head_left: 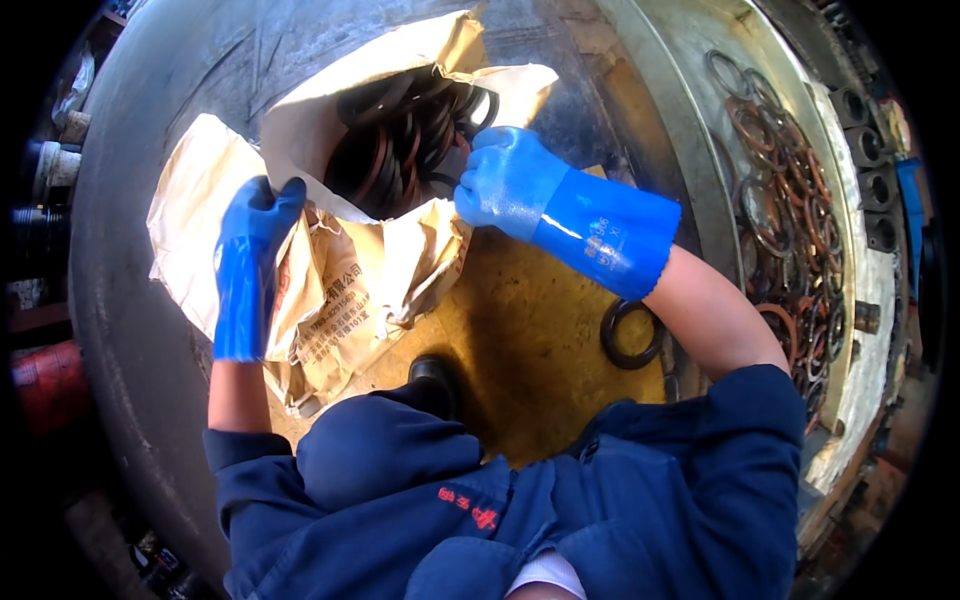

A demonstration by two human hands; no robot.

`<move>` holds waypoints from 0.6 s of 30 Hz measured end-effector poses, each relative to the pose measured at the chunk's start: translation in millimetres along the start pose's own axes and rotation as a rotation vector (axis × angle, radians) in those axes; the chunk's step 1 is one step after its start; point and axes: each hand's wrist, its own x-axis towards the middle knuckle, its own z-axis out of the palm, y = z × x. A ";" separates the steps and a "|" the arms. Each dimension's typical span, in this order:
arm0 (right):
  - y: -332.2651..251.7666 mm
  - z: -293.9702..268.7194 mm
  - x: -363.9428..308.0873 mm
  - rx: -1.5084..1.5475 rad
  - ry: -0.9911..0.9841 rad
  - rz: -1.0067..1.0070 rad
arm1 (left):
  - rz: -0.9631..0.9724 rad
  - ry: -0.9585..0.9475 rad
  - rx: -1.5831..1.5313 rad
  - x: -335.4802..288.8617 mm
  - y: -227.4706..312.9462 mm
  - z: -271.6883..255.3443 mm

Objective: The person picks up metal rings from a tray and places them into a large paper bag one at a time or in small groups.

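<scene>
A torn brown paper bag [350, 290], printed on its front, gapes open before me with several dark and reddish-brown rings [400, 150] heaped inside. My left hand [256, 215], in a blue rubber glove, pinches the bag's left edge between thumb and fingers. Over on the right rim, my right hand [508, 180] in a matching glove is closed in a fist at the bag's edge; its fingertips are hidden. One black ring [490, 108] leans at the mouth just beyond that fist. Apart from the bag, a single dark ring [632, 335] lies below my right forearm.
A long metal trough [700, 150] at the right holds many loose rings [790, 220]. Dark blocks with round holes [865, 145] line its far side. My boot [432, 375] stands on a yellowish surface [510, 330]. A red container [50, 385] is at the far left.
</scene>
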 end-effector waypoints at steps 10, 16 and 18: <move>21.2 -77.2 -160.8 0.336 0.599 0.488 | 0.596 -0.688 -0.131 19.2 132.4 81.3; -62.7 -107.1 -412.6 0.585 0.486 1.560 | 0.315 -1.019 -0.603 20.1 74.0 107.5; -153.8 -131.7 -470.4 0.818 0.657 1.845 | 0.301 -1.011 -0.599 9.4 93.5 116.2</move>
